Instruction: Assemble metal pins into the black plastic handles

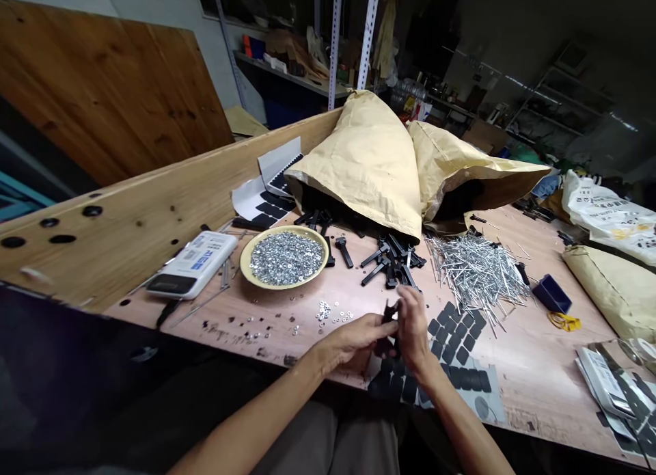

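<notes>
My left hand [356,335] is closed on a black plastic part [390,312], its thumb and fingers pinching it above the table's front edge. Against the same part, my right hand [414,324] has its fingers curled and pressed together, hiding much of it. Beyond my hands lies a heap of similar black plastic parts [393,256]. A few loose washers [324,312] are scattered to the left, near a yellow bowl [247,273] full of small metal washers. Black adhesive pads [448,352] lie under and beside my right hand.
A pile of thin metal rods [479,273] lies to the right, with a small blue tray [552,294] beyond it. At left stands a white scale [197,260]. Two large paper sacks [366,160] lie open at the back, along a wooden side board [169,208].
</notes>
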The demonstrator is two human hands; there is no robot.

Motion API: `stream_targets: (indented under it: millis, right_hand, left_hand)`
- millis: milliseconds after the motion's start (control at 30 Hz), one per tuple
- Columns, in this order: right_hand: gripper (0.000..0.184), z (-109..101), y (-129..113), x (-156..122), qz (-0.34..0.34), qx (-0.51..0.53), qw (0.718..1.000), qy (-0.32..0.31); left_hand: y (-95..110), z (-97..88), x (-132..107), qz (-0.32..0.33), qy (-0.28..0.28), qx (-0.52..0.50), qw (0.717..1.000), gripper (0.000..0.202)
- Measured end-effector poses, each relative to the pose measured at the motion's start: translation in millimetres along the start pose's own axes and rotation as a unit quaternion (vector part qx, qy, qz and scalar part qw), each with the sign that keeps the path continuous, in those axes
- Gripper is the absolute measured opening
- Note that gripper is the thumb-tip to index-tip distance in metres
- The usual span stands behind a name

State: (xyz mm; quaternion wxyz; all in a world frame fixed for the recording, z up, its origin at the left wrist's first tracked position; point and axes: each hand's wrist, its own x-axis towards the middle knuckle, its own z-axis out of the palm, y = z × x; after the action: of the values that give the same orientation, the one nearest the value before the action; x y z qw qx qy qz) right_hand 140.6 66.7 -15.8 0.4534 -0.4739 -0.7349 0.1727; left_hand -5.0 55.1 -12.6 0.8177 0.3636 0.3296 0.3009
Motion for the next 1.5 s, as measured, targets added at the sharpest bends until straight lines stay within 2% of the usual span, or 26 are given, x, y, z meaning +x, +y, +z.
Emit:
stream_targets:
  millis: [67,133,233,333,433,600,767,867,933,1033,1100,1133,1233,1300,1400,1500]
  right_hand:
    - [0.025,7.2,0.4,0.3,0.019,0.039,0.998,-0.04]
    - [0.028,9.8,3.0,8.9,0.068,0.054,0.996,-0.032]
    - [0.029,3.2,16.1,36.9,0.122,-0.055,0.991,-0.018]
    - [0.012,-2.5,34.2,66.5,0.168,-0.243,0.95,-0.097]
    - [0.026,1.6,44.0,83.2,0.204,-0.351,0.895,-0.184]
    - [0.044,7.1,40.1,87.5,0.235,-0.399,0.864,-0.199]
    - [0.021,0.1,37.0,82.2,0.279,-0.414,0.845,-0.193]
    - [0.015,-8.1,33.9,77.4,0.287,-0.411,0.845,-0.183]
    - [0.016,-15.2,29.4,68.6,0.259,-0.392,0.868,-0.162]
    - [0.017,-23.7,21.9,41.2,0.11,-0.301,0.946,-0.053]
    - [0.018,-25.9,19.7,15.8,0.001,-0.234,0.972,0.013]
    - [0.02,-26.0,19.8,2.7,-0.033,-0.215,0.976,0.02]
    - [0.031,-22.9,23.3,-29.3,-0.092,-0.18,0.979,-0.024]
    - [0.036,-19.4,23.9,-41.4,-0.113,-0.16,0.979,-0.051]
    - [0.045,-16.7,16.9,-46.7,-0.138,-0.146,0.978,-0.056]
    - [0.057,-23.6,9.9,-36.1,-0.111,-0.112,0.982,-0.104]
  left_hand:
    - [-3.9,3.2,-0.9,0.009,-0.014,0.003,1.0,0.051]
    - [-7.4,4.8,-0.7,0.014,0.012,-0.024,1.0,0.05]
    - [-9.9,4.9,0.6,0.002,0.035,-0.115,0.993,0.051]
    - [-9.2,3.0,2.2,0.017,0.053,-0.171,0.984,0.051]
    - [-6.9,0.1,2.5,0.036,0.084,-0.182,0.979,0.045]
    - [-2.3,-1.3,1.2,0.02,0.094,-0.216,0.972,0.032]
    - [0.4,8.0,4.6,-0.026,0.132,-0.216,0.967,0.017]
    - [1.2,13.2,5.6,-0.041,0.146,-0.223,0.963,0.011]
    - [1.8,14.2,5.5,-0.052,0.14,-0.235,0.961,0.011]
    - [1.0,14.0,6.7,-0.049,0.114,-0.263,0.957,0.016]
    - [-2.0,14.5,8.8,-0.038,0.095,-0.278,0.955,0.019]
    - [-4.3,15.0,10.1,-0.031,0.089,-0.282,0.955,0.019]
    - [-11.9,16.8,13.0,-0.031,0.068,-0.286,0.955,0.019]
    - [-14.9,17.0,14.5,-0.059,0.062,-0.291,0.953,0.018]
    - [-12.7,14.1,17.5,-0.1,0.098,-0.31,0.94,0.014]
    - [-5.7,8.1,20.8,-0.053,0.141,-0.31,0.939,0.014]
